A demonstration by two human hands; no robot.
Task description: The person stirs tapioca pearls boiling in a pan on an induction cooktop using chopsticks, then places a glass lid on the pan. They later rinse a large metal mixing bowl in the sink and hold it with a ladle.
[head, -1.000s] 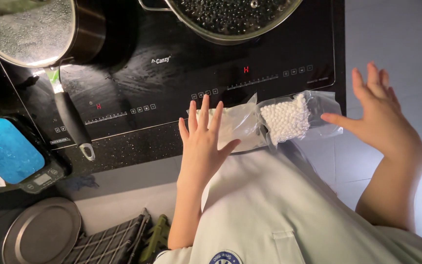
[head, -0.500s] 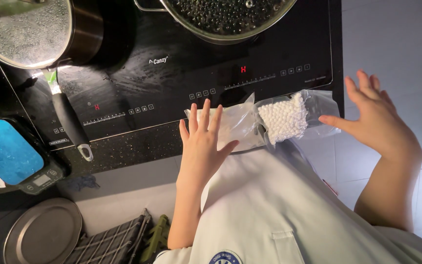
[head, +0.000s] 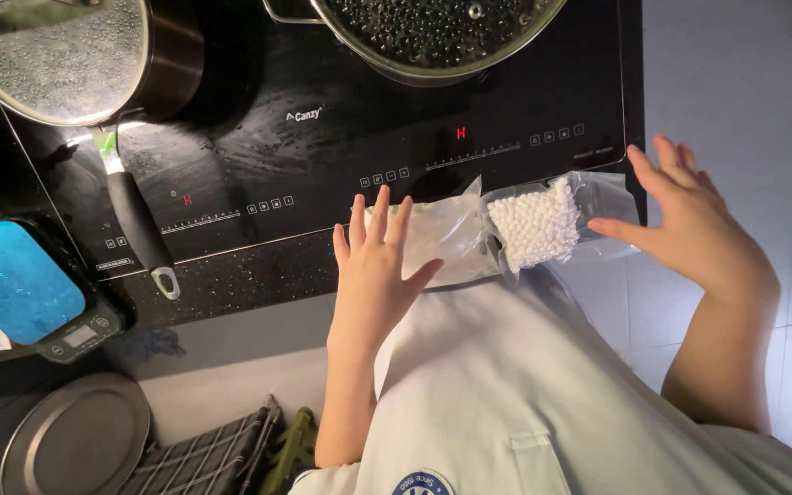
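Observation:
A clear plastic bag [head: 456,238] lies on the front edge of the black induction hob [head: 323,156], with a block of small white beads [head: 533,222] packed into its right end. My left hand [head: 376,275] rests flat, fingers spread, on the bag's empty left part. My right hand [head: 689,229] hovers with spread fingers just right of the bag, its thumb near the bag's right edge. Neither hand grips anything.
A lidded steel saucepan [head: 75,55] with a black handle [head: 139,229] stands at the back left, and a glass-lidded pot [head: 433,32] at the back. A kitchen scale with a blue pad [head: 16,284], a round metal lid [head: 75,440] and a wire rack [head: 203,454] lie left. Tiled floor lies right.
Both hands and the bag keep nearly the same place. The view has shifted slightly, nothing else visibly changed.

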